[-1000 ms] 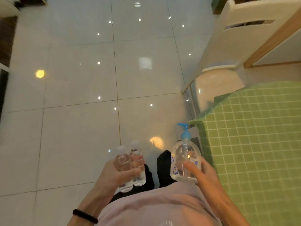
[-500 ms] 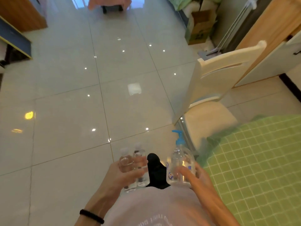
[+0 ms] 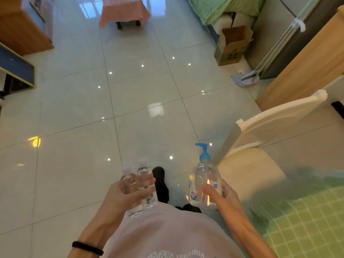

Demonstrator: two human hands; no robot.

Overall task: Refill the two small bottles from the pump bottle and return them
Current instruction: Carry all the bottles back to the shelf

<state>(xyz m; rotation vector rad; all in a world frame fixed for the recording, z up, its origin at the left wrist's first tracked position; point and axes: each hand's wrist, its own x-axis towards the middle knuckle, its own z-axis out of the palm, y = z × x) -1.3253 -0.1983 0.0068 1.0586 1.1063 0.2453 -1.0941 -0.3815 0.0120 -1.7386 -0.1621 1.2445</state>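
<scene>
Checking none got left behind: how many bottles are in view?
3. The left hand grips a small bottle and a second small bottle side by side; the right hand holds the pump bottle. None looks hidden.

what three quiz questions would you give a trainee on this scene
1. True or false: the left hand grips both small bottles together.
2. The pump bottle in the right hand has a pump head that is: A red, B blue, C white.
3. Fill in: the black band is on the ___ wrist.
Key: 1 true; 2 B; 3 left.
</scene>
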